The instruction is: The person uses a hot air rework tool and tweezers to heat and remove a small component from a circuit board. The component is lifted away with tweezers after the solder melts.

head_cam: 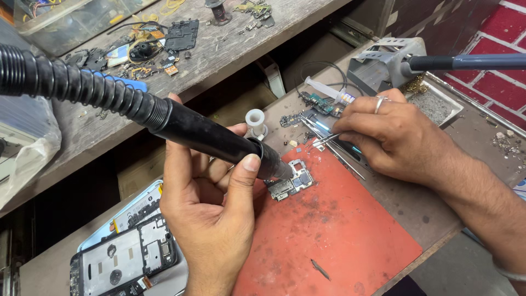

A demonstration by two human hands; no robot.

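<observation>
The left hand [211, 219] is gripping the black hot-air wand with ribbed hose [208, 137], nozzle over the small grey circuit board [290, 183] near the red rubber mat's [339, 235] top edge. The right hand [392, 134] is pinching steel tweezers [320, 141]; keeping the nozzle steady looks wise.

- A worn, grey wooden shelf [230, 46] is running diagonally across the upper left of the frame.
- A dusty brown workbench top [427, 205] is stretching across the lower right.
- A red brick-patterned wall [496, 49] is showing at the upper right corner.
- Even, soft light is falling over everything.
</observation>
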